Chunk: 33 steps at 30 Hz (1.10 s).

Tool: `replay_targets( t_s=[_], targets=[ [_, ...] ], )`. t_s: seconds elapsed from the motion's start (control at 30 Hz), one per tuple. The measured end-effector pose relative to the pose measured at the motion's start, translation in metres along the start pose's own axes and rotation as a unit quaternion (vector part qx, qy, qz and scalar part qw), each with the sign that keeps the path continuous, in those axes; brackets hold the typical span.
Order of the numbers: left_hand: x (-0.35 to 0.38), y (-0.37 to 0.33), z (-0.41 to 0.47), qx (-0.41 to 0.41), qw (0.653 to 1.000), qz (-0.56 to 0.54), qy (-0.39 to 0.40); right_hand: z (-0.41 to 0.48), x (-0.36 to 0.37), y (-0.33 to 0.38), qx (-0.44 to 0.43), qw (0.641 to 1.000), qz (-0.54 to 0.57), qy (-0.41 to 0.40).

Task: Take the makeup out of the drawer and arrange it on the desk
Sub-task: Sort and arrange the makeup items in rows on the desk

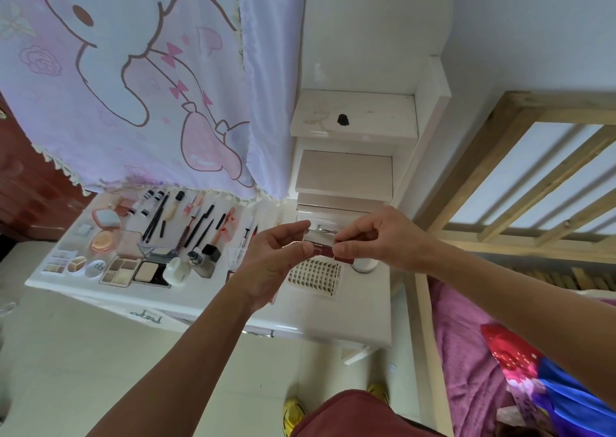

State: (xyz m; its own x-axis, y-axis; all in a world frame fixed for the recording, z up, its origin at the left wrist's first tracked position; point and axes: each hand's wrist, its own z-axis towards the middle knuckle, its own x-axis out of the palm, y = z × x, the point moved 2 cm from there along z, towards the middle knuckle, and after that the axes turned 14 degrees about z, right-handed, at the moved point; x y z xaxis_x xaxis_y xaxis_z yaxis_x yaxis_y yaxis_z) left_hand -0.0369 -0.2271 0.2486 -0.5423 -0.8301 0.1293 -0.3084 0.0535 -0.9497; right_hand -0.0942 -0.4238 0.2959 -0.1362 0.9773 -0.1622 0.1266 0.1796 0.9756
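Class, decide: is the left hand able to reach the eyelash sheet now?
Likely not yet: left hand and right hand both pinch a dark red tube above the eyelash sheet.

Pink curtain [133, 86], wood bedframe [550, 103], tile flr [100, 353]

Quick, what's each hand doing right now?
Left hand: pinching one end of the small dark red makeup item.
Right hand: pinching its other end.

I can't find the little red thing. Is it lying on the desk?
No, the left hand and right hand both pinch the little red thing above the desk.
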Motion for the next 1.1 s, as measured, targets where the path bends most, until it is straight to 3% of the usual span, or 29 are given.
replay_targets(
  t_s=[0.3,0.4,0.43,0.5,0.57,0.93,1.1],
  targets=[
    [0.001,0.002,-0.003,-0.002,0.999,-0.001,0.032,-0.002,-0.004,-0.010,-0.013,1.000,0.006,0.018],
    [0.002,-0.001,-0.002,-0.004,1.000,0.004,-0.003,-0.002,0.001,-0.010,-0.027,0.997,-0.068,-0.017],
    [0.003,-0.002,-0.002,-0.005,1.000,0.002,-0.019,-0.003,0.003,-0.009,-0.066,0.987,-0.141,-0.039],
    [0.005,-0.004,-0.001,-0.010,0.999,-0.010,-0.045,-0.004,0.010,-0.007,-0.186,0.931,-0.304,-0.080],
    [0.006,-0.006,0.000,-0.014,0.998,-0.007,-0.057,-0.005,0.015,-0.008,-0.244,0.887,-0.382,-0.088],
    [0.004,-0.005,-0.004,-0.047,0.997,0.044,-0.046,0.005,0.021,-0.003,-0.198,0.880,-0.431,0.024],
    [0.005,-0.003,-0.004,-0.051,0.997,0.048,-0.045,0.003,0.027,-0.003,-0.205,0.851,-0.483,0.015]
  ],
)
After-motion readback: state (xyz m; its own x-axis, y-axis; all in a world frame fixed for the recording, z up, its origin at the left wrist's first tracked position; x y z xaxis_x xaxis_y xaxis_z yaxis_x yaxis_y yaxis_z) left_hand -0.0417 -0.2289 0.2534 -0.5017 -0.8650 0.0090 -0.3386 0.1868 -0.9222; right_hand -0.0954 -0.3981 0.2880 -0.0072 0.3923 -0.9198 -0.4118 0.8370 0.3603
